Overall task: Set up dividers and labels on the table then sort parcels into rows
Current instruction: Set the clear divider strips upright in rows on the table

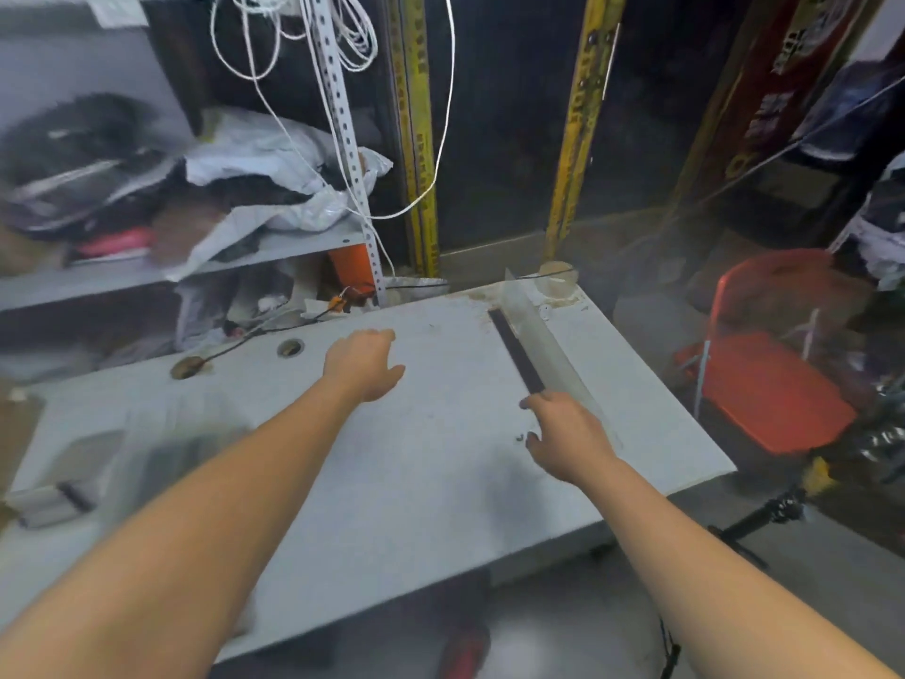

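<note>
White laminate, scuffed and stained toward its far edge, forms the tabletop point(416, 482), over which both bare forearms are stretched. 1 divider point(519, 352) is seen on the right part of the tabletop: a long strip with a black band along its left side and a pale translucent face beside it, laid from the far edge back toward the near right.

The right hand point(568, 438) is placed at the near end of this divider, with the thumb spread out to the left. Its fingertips are hidden behind the back of the hand, so it cannot be told whether the strip is gripped or only touched.

The left hand point(365, 365) is held above the middle of the tabletop, well apart from the divider. Its fingers are loosely bent downward and nothing is held in them.

At the near left corner more strips point(54, 499) are seen, too blurred to be counted. 2 round holes point(291, 347) are cut near the far left edge, and a thin dark wire is led into 1 of them. A clear tape roll point(556, 279) is stood at the far right corner, just beyond the divider's far end.

A metal shelf point(303, 247) loaded with white plastic bags point(274, 164) is seen behind the tabletop on the left, with white cords point(343, 41) hung above it. A red stool point(769, 394) is stood on the floor to the right.
</note>
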Demonstrator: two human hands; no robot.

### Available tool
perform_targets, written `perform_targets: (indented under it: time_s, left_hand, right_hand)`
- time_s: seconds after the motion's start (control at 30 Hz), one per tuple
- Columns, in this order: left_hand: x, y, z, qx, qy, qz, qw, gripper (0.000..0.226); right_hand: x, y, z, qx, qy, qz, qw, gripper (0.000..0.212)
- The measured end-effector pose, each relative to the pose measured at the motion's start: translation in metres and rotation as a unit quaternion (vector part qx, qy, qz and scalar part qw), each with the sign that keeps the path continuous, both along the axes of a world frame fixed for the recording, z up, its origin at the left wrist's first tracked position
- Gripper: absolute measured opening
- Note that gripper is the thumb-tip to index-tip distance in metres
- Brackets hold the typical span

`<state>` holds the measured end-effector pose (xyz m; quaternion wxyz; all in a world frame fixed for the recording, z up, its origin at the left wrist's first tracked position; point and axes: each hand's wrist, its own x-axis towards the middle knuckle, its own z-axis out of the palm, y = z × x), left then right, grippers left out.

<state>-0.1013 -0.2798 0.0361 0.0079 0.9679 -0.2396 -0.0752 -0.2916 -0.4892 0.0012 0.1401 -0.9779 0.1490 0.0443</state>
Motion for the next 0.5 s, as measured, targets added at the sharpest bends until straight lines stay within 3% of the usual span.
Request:
perform_targets:
  time_s: [0.17,0.5]
  left_hand:
    - [-0.049,0.081,0.011,-0.045,-0.014,0.05,0.998,0.054]
    - [-0.087,0.232,0.04,-0.045,-0.028,0.115,0.992,0.061]
  right_hand:
    - [0.001,0.053,0.02,0.003,0.005,0.056,0.998,0.048]
    - [0.033,0.18,0.067,-0.008,-0.026,0.129,0.991,0.047]
